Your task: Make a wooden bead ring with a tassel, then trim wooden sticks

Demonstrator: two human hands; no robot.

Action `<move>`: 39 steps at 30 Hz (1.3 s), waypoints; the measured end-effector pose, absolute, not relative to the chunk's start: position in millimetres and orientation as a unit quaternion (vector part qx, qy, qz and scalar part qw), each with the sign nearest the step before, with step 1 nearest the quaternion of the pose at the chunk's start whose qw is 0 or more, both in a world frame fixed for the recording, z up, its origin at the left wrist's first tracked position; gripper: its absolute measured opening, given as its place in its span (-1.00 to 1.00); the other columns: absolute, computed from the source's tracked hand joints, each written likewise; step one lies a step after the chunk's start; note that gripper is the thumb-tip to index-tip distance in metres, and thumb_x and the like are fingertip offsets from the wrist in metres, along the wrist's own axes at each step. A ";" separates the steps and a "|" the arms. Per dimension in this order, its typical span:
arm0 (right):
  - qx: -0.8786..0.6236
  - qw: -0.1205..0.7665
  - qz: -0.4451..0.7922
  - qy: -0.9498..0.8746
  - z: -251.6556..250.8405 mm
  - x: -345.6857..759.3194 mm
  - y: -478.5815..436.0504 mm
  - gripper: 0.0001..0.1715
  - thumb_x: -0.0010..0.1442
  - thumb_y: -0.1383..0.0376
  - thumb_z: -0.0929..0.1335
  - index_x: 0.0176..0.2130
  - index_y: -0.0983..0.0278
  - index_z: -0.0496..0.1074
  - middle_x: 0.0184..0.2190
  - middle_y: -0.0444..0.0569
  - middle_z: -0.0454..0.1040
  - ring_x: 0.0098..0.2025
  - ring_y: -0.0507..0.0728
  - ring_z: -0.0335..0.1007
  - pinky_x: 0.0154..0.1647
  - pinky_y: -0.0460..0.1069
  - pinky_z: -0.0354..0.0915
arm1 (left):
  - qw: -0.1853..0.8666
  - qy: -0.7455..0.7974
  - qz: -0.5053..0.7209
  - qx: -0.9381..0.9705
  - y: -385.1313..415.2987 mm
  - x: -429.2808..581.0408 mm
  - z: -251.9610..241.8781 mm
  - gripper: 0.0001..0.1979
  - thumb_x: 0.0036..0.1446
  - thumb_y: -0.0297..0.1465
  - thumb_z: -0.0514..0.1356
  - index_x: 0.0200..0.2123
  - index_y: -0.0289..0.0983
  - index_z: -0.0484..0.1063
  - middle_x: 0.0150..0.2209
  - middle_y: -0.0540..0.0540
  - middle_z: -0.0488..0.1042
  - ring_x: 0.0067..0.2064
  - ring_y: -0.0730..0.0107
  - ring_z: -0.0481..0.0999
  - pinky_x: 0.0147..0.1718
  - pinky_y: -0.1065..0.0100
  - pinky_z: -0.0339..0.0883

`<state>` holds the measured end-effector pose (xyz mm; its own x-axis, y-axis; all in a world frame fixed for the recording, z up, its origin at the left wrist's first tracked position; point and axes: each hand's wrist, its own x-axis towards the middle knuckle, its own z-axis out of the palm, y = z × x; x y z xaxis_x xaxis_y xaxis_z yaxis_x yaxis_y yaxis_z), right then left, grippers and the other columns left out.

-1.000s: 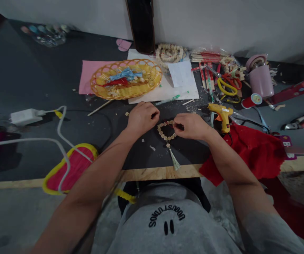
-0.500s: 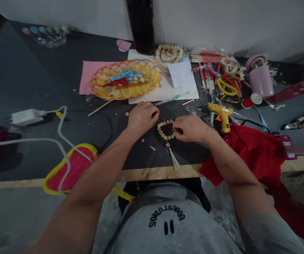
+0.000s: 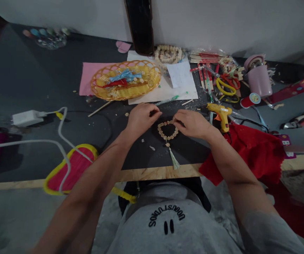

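A small heart-shaped ring of pale wooden beads point(image 3: 168, 130) lies on the dark table top, with a pale green tassel point(image 3: 174, 161) hanging from its lower tip toward the table's wooden front edge. My left hand point(image 3: 140, 118) is closed just left of the ring's top, its fingertips pinched on something too small to make out. My right hand point(image 3: 191, 123) rests at the ring's upper right with its fingers curled onto the beads there.
A yellow glue gun point(image 3: 220, 114) and red cloth point(image 3: 249, 150) lie right of my right hand. A yellow woven basket point(image 3: 125, 80) on pink and white paper sits behind. Scissors point(image 3: 227, 86), a pink cup point(image 3: 259, 77), a white cable point(image 3: 62, 130) and a red-and-yellow heart point(image 3: 70, 169) lie around.
My right hand has slid up from the ring's right side to its top right, uncovering more beads. My left hand has shifted slightly toward the ring.
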<state>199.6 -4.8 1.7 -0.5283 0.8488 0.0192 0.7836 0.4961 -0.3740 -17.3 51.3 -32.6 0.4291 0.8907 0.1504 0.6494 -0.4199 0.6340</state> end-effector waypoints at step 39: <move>-0.459 0.385 0.195 -0.776 -25.8 184.7 11.9 -0.72 0.26 0.35 0.25 -0.01 0.28 0.31 -0.20 0.03 0.54 -0.13 0.11 0.48 -0.08 0.03 0.41 | 0.533 0.432 0.308 0.659 41.6 0.5 -28.7 -0.77 0.03 -0.28 0.25 -0.31 -0.34 0.55 -0.42 -0.05 0.57 -0.38 0.39 0.48 -0.33 0.39 0.34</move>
